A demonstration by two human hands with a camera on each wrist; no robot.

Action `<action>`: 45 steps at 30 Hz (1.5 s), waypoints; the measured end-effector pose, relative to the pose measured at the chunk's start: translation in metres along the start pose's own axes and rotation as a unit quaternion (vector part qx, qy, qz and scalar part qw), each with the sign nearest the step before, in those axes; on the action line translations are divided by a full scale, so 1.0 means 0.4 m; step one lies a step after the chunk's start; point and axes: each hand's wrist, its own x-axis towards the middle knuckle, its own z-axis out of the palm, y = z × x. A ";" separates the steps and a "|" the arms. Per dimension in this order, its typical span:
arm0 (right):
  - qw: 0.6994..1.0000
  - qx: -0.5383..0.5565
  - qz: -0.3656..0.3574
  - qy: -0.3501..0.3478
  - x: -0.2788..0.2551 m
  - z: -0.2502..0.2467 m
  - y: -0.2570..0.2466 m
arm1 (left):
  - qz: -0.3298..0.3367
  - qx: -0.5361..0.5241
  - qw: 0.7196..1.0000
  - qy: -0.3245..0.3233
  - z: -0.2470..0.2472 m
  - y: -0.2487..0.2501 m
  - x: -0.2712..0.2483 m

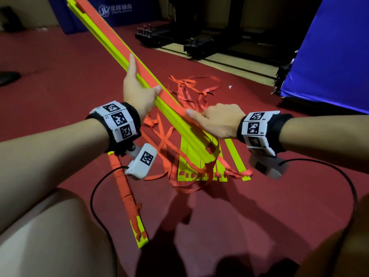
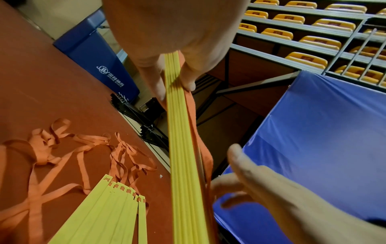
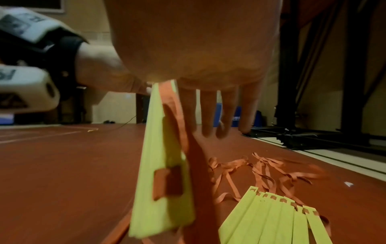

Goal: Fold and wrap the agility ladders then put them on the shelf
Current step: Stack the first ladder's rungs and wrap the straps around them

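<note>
A stack of yellow ladder rungs (image 1: pixel 111 37) with an orange strap along its top slants up to the far left. My left hand (image 1: pixel 141 80) grips it mid-length, thumb on one side and fingers on the other (image 2: pixel 175 90). My right hand (image 1: pixel 201 116) holds the stack lower down, thumb on the strap and fingers behind it (image 3: pixel 183 109). Several loose yellow rungs (image 1: pixel 191 164) lie fanned on the red floor with tangled orange straps (image 1: pixel 189 90) around them. A second ladder, wrapped in orange strap (image 1: pixel 125 194), lies on the floor under my left forearm.
A blue mat (image 1: pixel 329 56) rises at the right. A blue padded block with a logo (image 1: pixel 111 13) stands at the back. Black metal frames (image 1: pixel 199 43) sit beyond the floor's edge. Tiered yellow seats (image 2: pixel 313 24) are behind. My knees fill the lower corners.
</note>
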 end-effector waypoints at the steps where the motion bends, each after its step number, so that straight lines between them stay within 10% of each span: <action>1: 1.000 0.023 -0.008 -0.019 0.005 -0.005 0.002 | 0.008 0.001 1.000 -0.010 0.000 0.000 0.000; 13: 0.989 0.089 -0.016 -0.116 0.019 0.003 0.030 | 0.059 0.000 0.998 -0.003 -0.004 0.020 -0.005; 20: 0.880 0.384 0.144 -0.239 0.024 0.028 0.055 | 0.079 -0.022 0.997 0.003 -0.016 0.026 -0.005; 26: 0.890 0.259 0.173 -0.332 0.026 0.006 0.053 | 0.085 -0.065 0.993 -0.042 -0.006 0.051 -0.034; 31: 0.915 0.267 0.089 -0.288 0.002 -0.042 0.011 | 0.080 -0.072 0.990 -0.088 0.006 0.063 -0.051; 36: 0.808 0.559 0.077 -0.171 0.021 -0.013 -0.024 | 0.059 -0.080 0.989 -0.105 0.020 0.068 -0.071; 40: 0.772 0.603 0.071 -0.191 0.026 -0.008 -0.030 | 0.033 -0.090 0.992 -0.082 0.020 0.067 -0.069; 45: 0.796 0.528 0.097 -0.279 0.026 -0.005 -0.010 | -0.007 -0.111 0.992 -0.059 0.005 0.047 -0.045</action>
